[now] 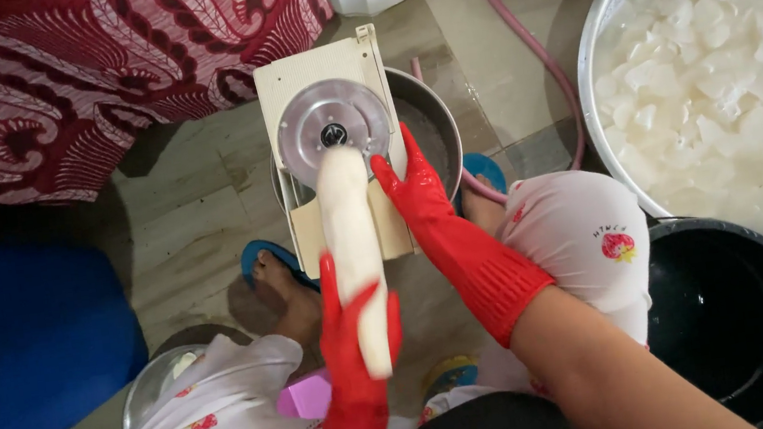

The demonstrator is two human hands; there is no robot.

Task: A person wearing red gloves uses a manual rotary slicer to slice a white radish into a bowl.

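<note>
The left hand [355, 339], in a red rubber glove, is nearest the camera; its grip is closed around the lower end of a long peeled white root [354, 252], thumb on one side and fingers on the other. The root runs away from the body, and its far tip presses against the round metal blade disc [333, 129] of a cream-coloured slicer [330, 143]. Just right of the root, the right hand [412, 186], also gloved in red, lies with fingers stretched flat against the slicer's right edge, its grip open and holding nothing. The slicer stands over a steel pot [434, 126] on the tiled floor [193, 223]. Below the slicer, either side of the root, are knees in pale printed cloth and feet in blue sandals [266, 258]. Right of the slicer, a large metal basin [708, 72] holds white slices in water, with a black bucket [733, 312] nearer the camera. Beyond the slicer lies red patterned cloth [92, 66].
</note>
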